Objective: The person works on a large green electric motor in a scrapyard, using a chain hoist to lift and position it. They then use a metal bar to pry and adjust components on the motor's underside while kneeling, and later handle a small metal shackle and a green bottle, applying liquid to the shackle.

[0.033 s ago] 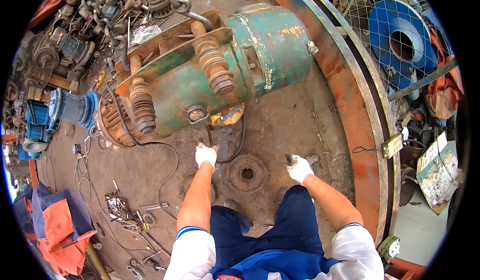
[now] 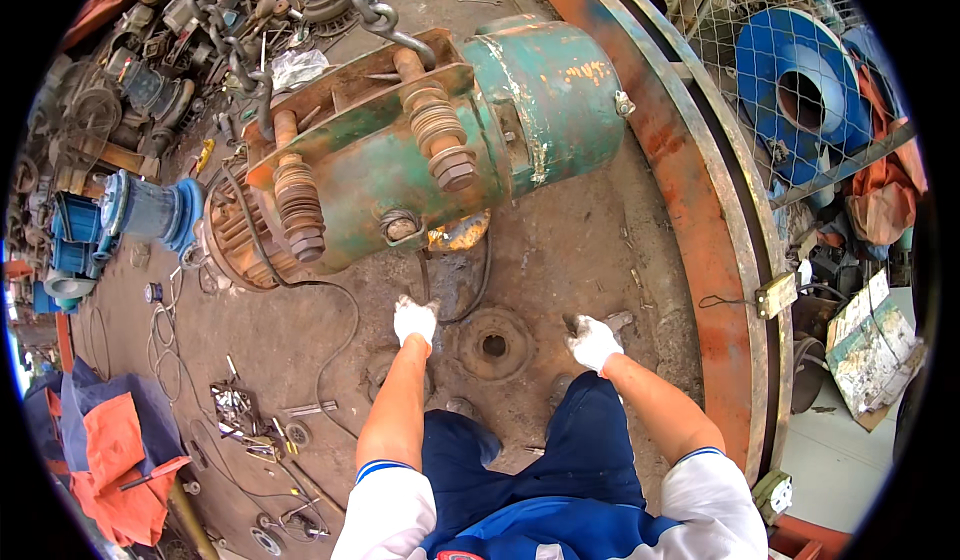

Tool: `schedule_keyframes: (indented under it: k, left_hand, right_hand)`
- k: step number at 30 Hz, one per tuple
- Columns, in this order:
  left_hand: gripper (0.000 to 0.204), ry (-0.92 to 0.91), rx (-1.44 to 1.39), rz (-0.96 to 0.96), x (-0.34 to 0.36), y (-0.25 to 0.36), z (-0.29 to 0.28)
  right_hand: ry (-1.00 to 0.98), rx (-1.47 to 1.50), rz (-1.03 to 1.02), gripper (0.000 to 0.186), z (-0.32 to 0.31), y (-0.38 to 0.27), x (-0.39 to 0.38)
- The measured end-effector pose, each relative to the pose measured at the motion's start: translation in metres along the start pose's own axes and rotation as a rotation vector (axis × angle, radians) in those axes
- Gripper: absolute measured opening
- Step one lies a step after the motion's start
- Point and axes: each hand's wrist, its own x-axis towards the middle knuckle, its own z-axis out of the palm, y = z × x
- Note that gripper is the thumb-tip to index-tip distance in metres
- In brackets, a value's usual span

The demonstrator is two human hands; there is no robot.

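A green, rust-stained motor-like cylindrical machine (image 2: 365, 195) hangs at an angle from chains (image 2: 375, 15) hooked to its rusty bracket (image 2: 350, 95). Two rusty bolts with stacked washers (image 2: 437, 135) stick out of the bracket. Below the machine's near side is my left hand (image 2: 415, 322), in a white glove with dirty fingertips, its thumb apart from the bent fingers. My right hand (image 2: 594, 343), gloved likewise, is right of a round holed metal disc (image 2: 494, 345) on the floor, its fingers loosely bent. I see nothing held in either hand, and neither touches the machine.
An orange steel beam (image 2: 690, 210) curves along the right. Piled machine parts (image 2: 140, 90) and a blue motor (image 2: 150, 210) stand at the left. A black cable (image 2: 350, 310) trails from the machine. Tools (image 2: 240, 415) lie at lower left. A blue ring-shaped housing (image 2: 800, 90) sits behind netting.
The hanging machine and its chains have shifted slightly to the right. My right hand has moved a little left; my left hand is nearly in the same place.
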Motion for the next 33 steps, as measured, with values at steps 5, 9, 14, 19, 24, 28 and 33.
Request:
schedule_keyframes:
  k: [5, 9, 14, 19, 24, 28, 33]
  left_hand:
    - [0.081, -0.076, -0.119, -0.221, -0.204, -0.109, -0.062]
    - [0.064, -0.238, -0.221, -0.485, -0.374, -0.250, -0.082]
    - [0.032, -0.575, -0.711, -0.703, -0.498, -0.317, -0.133]
    - [0.013, -0.622, -0.900, -0.801, -0.512, -0.216, -0.157]
    - [0.006, -0.520, -0.830, -0.496, -0.435, -0.097, -0.190]
    - [0.022, -0.383, -0.932, -0.232, -0.396, 0.029, -0.252]
    - [0.038, -0.292, -0.752, -0.103, -0.428, 0.130, -0.262]
  right_hand:
    - [-0.144, -0.012, 0.093, 0.054, -0.023, -0.033, -0.134]
    - [-0.260, 0.000, 0.432, 0.058, -0.070, -0.026, -0.247]
    - [-0.136, 0.132, 0.621, 0.053, -0.123, 0.017, -0.383]
    - [-0.066, 0.189, 0.632, 0.055, -0.186, 0.002, -0.434]
    - [-0.086, 0.370, 0.676, 0.053, -0.167, 0.050, -0.467]
    - [-0.106, 0.584, 0.754, 0.047, -0.191, 0.080, -0.477]
    - [0.031, 0.769, 0.662, 0.043, -0.202, 0.181, -0.463]
